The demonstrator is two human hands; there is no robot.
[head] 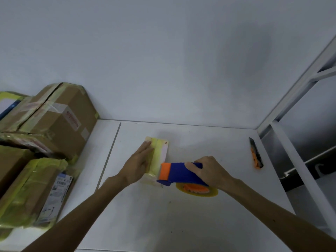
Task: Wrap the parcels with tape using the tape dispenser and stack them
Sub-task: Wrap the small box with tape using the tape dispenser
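Note:
A small flat parcel (pixel 161 153), pale and covered in yellowish tape, lies on the white table (pixel 200 215) near its middle. My left hand (pixel 139 161) presses flat on the parcel's left side, fingers together and stretched out. My right hand (pixel 207 170) grips the blue and orange tape dispenser (pixel 177 174), whose orange front end rests on the parcel's near right part. The yellow tape roll (pixel 197 190) shows under the dispenser.
Several taped cardboard parcels (pixel 54 117) are piled at the left, with a labelled one (pixel 56 193) in front. An orange and black utility knife (pixel 256 153) lies at the right. A white metal frame (pixel 300 160) borders the table's right side. A white wall stands behind.

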